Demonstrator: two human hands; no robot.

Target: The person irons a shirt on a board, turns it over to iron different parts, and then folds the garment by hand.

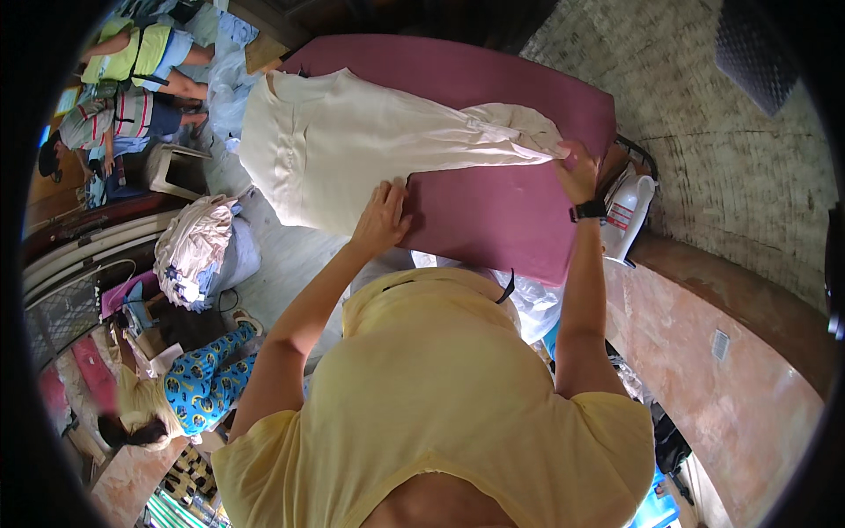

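Pinching a cream long-sleeved top by its cuff, the right hand is closed; the left hand lies flat, fingers extended, at the top's near edge. The top overhangs the left end of a maroon padded ironing board, bare between the hands. Red markings on a white appliance beside it are unreadable.

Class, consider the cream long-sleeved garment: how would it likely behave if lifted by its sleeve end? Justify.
The cream garment would probably hang floppy: its sleeve bunches softly at the right hand. It seems light for its spread, as the cloth looks thin. Its body would likely drag, lying broadly across the mauve board.
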